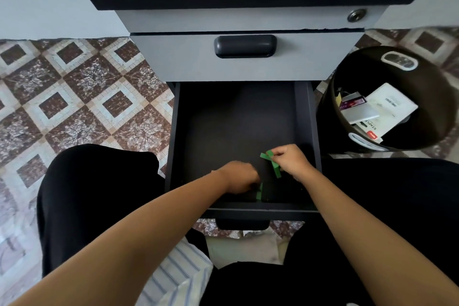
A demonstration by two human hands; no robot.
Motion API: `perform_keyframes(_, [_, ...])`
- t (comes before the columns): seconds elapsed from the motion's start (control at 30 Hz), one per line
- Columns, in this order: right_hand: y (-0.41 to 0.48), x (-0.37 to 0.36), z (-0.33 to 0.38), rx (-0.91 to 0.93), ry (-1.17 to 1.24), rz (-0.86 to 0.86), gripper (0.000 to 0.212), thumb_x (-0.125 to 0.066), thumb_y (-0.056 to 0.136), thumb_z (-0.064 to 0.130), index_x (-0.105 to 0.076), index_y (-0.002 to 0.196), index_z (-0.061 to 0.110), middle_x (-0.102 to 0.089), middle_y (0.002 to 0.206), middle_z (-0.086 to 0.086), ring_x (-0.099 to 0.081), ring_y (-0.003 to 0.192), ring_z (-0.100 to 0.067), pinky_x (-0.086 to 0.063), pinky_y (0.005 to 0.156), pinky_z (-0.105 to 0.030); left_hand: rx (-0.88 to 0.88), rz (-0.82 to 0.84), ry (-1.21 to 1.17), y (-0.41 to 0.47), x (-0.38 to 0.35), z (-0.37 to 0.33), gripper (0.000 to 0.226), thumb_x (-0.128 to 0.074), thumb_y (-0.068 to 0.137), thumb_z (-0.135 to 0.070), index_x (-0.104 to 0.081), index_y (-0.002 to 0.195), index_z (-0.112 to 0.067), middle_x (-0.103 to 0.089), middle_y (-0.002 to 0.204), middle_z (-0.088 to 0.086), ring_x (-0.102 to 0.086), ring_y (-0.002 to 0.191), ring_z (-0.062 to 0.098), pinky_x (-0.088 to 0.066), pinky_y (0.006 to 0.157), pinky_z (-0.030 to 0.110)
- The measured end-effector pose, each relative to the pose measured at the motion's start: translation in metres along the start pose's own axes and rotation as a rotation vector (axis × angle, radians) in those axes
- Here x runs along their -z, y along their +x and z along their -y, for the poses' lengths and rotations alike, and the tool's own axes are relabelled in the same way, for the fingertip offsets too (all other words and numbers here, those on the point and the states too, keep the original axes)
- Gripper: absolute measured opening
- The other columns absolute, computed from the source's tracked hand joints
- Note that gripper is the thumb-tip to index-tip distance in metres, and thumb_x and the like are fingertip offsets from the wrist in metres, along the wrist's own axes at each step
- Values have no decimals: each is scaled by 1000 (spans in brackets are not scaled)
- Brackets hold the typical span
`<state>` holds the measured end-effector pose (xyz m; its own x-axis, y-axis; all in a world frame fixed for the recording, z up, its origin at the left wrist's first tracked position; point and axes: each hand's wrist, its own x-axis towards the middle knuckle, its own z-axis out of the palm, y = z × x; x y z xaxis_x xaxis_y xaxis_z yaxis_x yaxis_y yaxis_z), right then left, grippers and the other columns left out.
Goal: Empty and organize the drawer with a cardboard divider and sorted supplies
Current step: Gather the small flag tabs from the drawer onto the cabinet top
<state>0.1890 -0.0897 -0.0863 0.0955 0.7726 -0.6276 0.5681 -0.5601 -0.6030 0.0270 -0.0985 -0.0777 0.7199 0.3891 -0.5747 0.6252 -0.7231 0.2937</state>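
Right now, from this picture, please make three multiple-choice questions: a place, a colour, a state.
1. Where does the waste bin stand?
A. right of the drawer cabinet
B. left of it
C. on top of it

2. What colour are the paper strips that the right hand pinches?
A. pink
B. green
C. white

3. How is the bottom drawer?
A. shut
B. lifted out
C. pulled open

Key: 1 A, it stands on the floor to the cabinet's right; 2 B, they show green against the dark drawer; 3 C, its inside lies exposed.
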Motion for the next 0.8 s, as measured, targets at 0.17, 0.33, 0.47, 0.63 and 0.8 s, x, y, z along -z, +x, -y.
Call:
perform_keyframes(0.17, [-5, 2, -11, -3, -43, -141, 19, -61, 86, 2, -69, 103, -1, -68, 103, -16, -63, 95, -26, -48, 77, -28, -150, 72, 318, 16, -1, -12, 27, -44, 93, -6, -60, 115, -9, -59, 119, 10, -50, 116, 29, -42, 88, 39])
perform_keyframes(0.33, [-5, -1, -16, 41, -117, -221, 15, -59, 86, 1, -71, 95, 2, -69, 97, -14, -63, 93, -27, -47, 76, -27, -253, 5, 424, 15, -4, -8, 26, -46, 93, -9, -62, 113, -15, -54, 124, 4, -44, 118, 26, -39, 85, 35])
perform_keyframes(0.47, [-5, -5, -15, 165, -214, -135, 22, -58, 87, 4, -70, 105, 8, -69, 95, -13, -63, 90, -26, -42, 69, -21, -288, -96, 478, 12, -9, -3, 27, -46, 93, -13, -65, 111, -19, -51, 129, 5, -45, 116, 27, -40, 86, 35])
perform_keyframes(0.63, [2, -9, -14, 307, -411, -42, 33, -57, 89, 10, -63, 121, 15, -65, 114, -9, -59, 104, -27, -48, 86, -33, -243, -151, 503, 6, -13, -3, 23, -48, 91, -15, -65, 106, -22, -55, 122, 0, -50, 110, 23, -42, 84, 34])
perform_keyframes(0.8, [4, -9, -15, 387, -642, -69, 23, -54, 91, 14, -62, 112, 13, -56, 112, -9, -49, 107, -30, -42, 81, -35, -89, -69, 313, 2, -14, -4, 24, -42, 95, -13, -55, 115, -11, -56, 119, 5, -43, 116, 26, -31, 90, 38])
